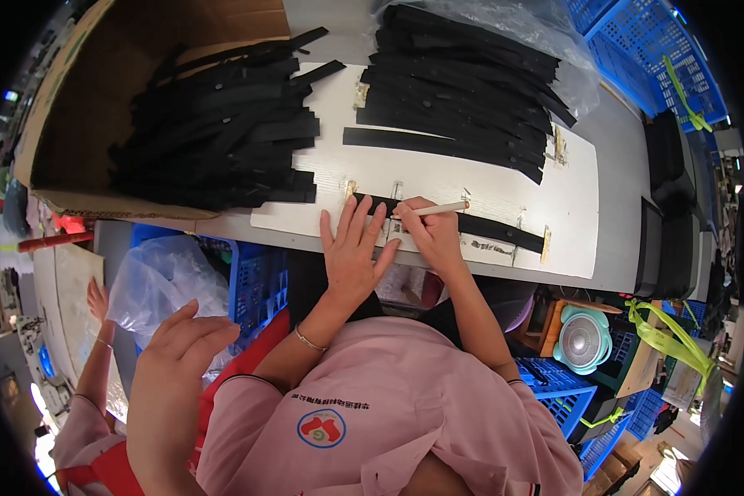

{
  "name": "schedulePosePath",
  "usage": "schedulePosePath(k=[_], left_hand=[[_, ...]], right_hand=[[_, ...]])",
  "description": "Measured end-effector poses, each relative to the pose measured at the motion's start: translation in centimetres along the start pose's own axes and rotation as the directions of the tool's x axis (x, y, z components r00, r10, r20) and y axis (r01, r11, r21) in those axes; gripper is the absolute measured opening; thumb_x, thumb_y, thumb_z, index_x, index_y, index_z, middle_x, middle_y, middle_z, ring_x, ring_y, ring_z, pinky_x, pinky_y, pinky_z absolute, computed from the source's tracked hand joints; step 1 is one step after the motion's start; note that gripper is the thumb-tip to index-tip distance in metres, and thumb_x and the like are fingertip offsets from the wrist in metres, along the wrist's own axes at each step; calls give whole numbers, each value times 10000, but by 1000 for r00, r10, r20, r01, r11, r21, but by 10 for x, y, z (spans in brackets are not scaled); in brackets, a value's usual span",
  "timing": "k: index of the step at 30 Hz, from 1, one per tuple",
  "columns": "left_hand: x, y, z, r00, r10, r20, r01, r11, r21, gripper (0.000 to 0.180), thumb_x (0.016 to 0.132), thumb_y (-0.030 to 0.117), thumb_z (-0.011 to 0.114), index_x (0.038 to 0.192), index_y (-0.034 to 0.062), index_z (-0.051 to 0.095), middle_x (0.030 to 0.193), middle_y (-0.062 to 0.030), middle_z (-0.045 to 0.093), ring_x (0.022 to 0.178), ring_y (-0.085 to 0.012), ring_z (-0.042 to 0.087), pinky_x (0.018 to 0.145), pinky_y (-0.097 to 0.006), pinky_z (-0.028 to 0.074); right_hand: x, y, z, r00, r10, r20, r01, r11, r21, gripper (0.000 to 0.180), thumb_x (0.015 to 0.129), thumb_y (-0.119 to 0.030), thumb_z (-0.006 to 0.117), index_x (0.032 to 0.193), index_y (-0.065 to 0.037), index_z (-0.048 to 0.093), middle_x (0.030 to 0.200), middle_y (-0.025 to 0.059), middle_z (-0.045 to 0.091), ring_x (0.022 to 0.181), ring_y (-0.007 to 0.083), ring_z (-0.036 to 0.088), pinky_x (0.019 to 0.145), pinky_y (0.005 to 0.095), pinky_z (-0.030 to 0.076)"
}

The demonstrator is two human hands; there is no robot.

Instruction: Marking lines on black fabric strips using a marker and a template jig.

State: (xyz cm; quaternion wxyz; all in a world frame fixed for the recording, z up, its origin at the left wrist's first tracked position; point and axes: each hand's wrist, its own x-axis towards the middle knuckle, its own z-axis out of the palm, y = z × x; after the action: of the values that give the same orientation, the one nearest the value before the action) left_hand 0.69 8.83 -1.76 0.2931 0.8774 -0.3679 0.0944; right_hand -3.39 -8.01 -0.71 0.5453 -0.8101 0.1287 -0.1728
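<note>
On a white board (pixel 463 178), a black fabric strip (pixel 500 227) lies lengthwise near the front edge, between yellowed tape-like patches. My left hand (pixel 354 252) rests palm down on its left part, fingers spread, holding nothing. A slim white pen (pixel 442 208) is gripped in my right hand (pixel 436 240), slanting up to the right, with its tip down at the strip beside my left fingers. Dark marks show on the board just below the strip. Behind my hands, another black strip (pixel 397 139) lies apart, next to a broad stack of black strips (pixel 463 83).
At left, a cardboard box (pixel 83 107) lies open with a heap of black strips (pixel 223 132) spilling out. Blue crates (pixel 653 58) stand at the far right. Clear plastic (pixel 169 277) hangs over a blue crate below. A co-worker's hand (pixel 182 355) reaches in at lower left.
</note>
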Motion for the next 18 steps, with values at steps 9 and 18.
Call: schedulePosePath(k=[9, 18], left_hand=[[0, 0, 3, 1000, -6, -14, 6, 1000, 4, 575, 873, 311, 755, 1394, 113, 611, 1465, -110, 551, 1427, -314, 446, 1194, -608, 172], [5, 5, 6, 997, -20, -79, 20, 1000, -6, 466, 877, 281, 735, 1302, 97, 677, 1396, -111, 604, 1380, -324, 490, 1193, -581, 190]], right_hand=[[-5, -7, -10, 998, 31, 56, -33, 999, 37, 192, 990, -104, 606, 914, 20, 732, 741, 40, 688, 650, 74, 586, 600, 240, 464], [-30, 10, -74, 905, 156, -395, -160, 987, 22, 188, 982, -86, 611, 902, 44, 721, 740, 69, 681, 635, 98, 586, 598, 255, 463]])
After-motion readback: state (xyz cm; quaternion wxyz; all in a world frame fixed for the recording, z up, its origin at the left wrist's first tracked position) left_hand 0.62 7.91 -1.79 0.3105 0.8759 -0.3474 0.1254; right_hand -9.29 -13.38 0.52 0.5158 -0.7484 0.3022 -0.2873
